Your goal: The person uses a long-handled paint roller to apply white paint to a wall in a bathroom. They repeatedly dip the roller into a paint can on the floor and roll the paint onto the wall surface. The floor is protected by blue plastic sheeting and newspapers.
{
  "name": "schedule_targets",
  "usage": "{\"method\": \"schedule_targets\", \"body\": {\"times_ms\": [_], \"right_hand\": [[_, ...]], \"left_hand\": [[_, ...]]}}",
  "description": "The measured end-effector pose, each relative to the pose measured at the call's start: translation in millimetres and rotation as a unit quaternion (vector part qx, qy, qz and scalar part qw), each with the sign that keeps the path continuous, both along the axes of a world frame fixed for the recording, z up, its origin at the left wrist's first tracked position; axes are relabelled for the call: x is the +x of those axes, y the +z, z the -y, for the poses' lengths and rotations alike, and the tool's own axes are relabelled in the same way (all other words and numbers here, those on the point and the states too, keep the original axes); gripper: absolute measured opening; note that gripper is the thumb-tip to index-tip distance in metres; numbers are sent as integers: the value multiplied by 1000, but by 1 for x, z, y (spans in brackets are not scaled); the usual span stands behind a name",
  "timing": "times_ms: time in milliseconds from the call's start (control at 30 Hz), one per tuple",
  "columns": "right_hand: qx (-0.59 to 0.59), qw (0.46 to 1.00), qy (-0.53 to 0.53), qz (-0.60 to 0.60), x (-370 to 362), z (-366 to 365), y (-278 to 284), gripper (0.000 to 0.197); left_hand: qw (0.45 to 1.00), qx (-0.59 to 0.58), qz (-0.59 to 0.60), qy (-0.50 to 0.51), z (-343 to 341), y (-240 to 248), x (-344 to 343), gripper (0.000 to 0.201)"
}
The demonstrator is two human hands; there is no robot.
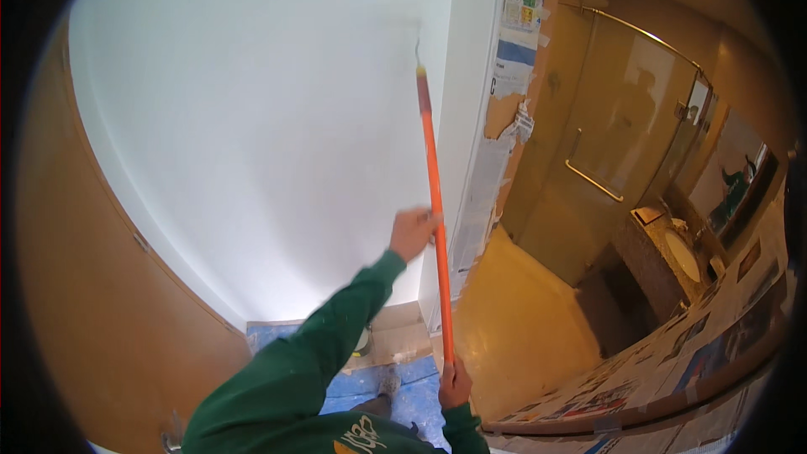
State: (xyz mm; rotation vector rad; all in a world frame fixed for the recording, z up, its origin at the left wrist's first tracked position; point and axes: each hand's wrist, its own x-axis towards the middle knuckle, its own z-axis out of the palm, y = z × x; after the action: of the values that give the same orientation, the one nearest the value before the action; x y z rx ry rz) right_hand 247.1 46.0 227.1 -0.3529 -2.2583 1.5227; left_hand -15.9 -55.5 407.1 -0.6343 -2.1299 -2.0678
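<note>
Head view: left hand [414,234] and right hand [455,384] clamp fingers round my orange pole [432,160], likely painting the white wall [252,109]; steady pressure next.

White wall [252,118]: open room left of the orange pole [434,170], above the green sleeve [290,370].
Papered edge [514,52]: bars passage rightward.

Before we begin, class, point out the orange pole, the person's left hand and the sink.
Orange pole [444,286]: head view, on the lower part of its shaft.
Left hand [411,234]: head view, on the back of the hand.
Sink [683,256]: head view, on the pale inside of its bowl.
</note>
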Motion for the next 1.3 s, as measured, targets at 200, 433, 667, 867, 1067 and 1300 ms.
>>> {"method": "schedule_targets", "body": {"times_ms": [200,433,667,867,1067,1300], "right_hand": [[125,986,-50,-97,60,-4,-87,35],[-23,999,5,-45,-6,-3,-4,30],[9,987,-14,-160,-93,2,111,29],[-15,982,11,-190,-115,13,148,28],[16,997,-3,-74,-46,-15,29,29],[70,997,-19,28,61,-22,-58,31]], "left_hand": [[979,32,191,-59,-6,-99,57,32],[995,48,73,-53,-7,-1,8,32],[995,68,-13,-68,-10,144,-50,30],[996,56,-50,-49,3,186,-59,30],[997,54,29,-55,-17,42,-21,32],[974,65,213,-49,-18,-107,53,33]]}}
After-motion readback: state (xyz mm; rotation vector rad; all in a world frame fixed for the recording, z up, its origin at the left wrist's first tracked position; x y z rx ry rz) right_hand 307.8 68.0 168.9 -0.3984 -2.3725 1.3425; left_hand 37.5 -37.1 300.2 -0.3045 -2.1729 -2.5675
